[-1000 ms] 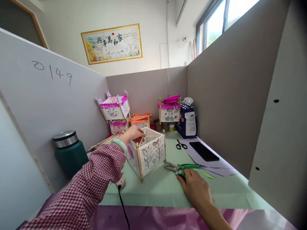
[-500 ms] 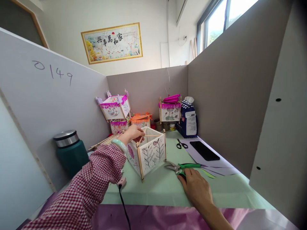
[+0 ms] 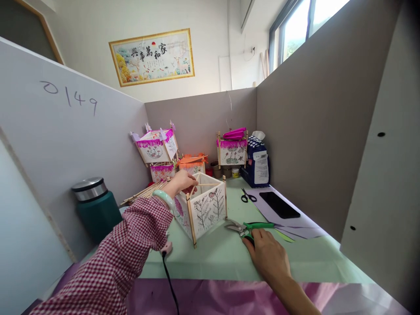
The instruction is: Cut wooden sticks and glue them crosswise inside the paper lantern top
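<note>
A square white lantern (image 3: pixel 210 206) with drawn trees and wooden corner posts stands on the green table cover (image 3: pixel 210 265). My left hand (image 3: pixel 184 181) reaches over its left rim, fingers closed on a thin wooden stick at the top opening; the fingertips are partly hidden. Right of the lantern, green-handled pruning shears (image 3: pixel 259 226) lie with their blades pointing left. My right hand (image 3: pixel 268 253) rests on the table with its fingers closed around the lower handle of the shears.
Finished lanterns (image 3: pixel 157 146) are stacked at the back left, another (image 3: pixel 232 153) at the back right. Small scissors (image 3: pixel 248 197) and a black phone (image 3: pixel 279 204) lie on the right. A green flask (image 3: pixel 97 212), bamboo sticks (image 3: pixel 142 192) and a corded pink tool (image 3: pixel 166 249) are on the left.
</note>
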{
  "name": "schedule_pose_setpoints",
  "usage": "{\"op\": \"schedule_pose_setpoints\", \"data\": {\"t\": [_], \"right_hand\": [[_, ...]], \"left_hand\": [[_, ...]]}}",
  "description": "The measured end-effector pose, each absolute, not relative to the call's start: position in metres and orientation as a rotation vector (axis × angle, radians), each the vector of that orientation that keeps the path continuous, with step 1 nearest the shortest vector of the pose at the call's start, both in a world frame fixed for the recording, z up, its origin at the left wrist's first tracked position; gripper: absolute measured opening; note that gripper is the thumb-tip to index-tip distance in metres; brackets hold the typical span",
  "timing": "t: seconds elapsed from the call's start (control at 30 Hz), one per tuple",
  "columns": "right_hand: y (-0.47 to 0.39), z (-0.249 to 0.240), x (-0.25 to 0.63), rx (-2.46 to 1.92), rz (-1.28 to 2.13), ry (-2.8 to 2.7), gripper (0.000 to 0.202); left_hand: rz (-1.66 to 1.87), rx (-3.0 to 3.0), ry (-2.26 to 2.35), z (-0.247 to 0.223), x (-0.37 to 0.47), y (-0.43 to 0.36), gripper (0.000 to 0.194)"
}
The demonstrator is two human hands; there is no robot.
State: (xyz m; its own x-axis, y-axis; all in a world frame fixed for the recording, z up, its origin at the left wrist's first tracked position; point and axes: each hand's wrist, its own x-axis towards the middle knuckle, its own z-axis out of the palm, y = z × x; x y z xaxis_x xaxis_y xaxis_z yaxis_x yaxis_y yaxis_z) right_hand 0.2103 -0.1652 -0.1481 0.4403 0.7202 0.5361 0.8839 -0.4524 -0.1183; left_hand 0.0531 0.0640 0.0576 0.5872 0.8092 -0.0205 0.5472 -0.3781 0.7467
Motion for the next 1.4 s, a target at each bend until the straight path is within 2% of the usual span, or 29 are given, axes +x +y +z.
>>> {"op": "schedule_pose_setpoints", "data": {"t": [1.4], "right_hand": [[-0.1649,-0.1431,0.2075,-2.354,-0.601,-1.342,0.020]], "left_hand": [[0.409,2.301,1.071,0.0578,0.0497,0.0660,0.030]]}}
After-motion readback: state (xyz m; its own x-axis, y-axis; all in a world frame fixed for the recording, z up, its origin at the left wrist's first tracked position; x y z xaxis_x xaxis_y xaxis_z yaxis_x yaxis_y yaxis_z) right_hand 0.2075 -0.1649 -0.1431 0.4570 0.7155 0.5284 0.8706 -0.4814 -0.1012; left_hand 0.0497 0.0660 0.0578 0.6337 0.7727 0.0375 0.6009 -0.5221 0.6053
